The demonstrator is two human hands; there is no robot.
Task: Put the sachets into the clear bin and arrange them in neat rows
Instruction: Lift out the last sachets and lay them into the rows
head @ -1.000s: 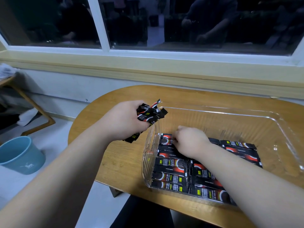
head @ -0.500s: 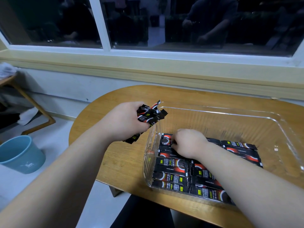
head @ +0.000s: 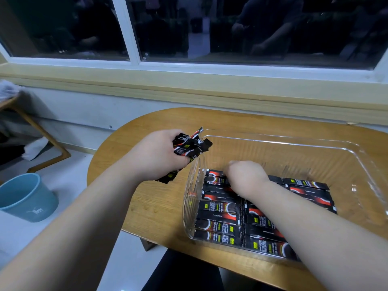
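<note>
head view | worn camera, looks forward and down | close over table (head: 134,202) | faces window (head: 210,28)

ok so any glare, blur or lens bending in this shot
Head view: dim overall; the dark window pane mirrors seated figures; the cream window sill bows from the wide lens; the clear plastic bin shows glare streaks along its rim; the right hand looks slightly smeared at its fingers; the bundle of black sachets in the left hand reads sharp.

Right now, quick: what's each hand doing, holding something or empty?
Left hand: closed around a bunch of sachets, beside the clear bin.
Right hand: inside the bin, knuckles up; its grip cannot be told.
</note>
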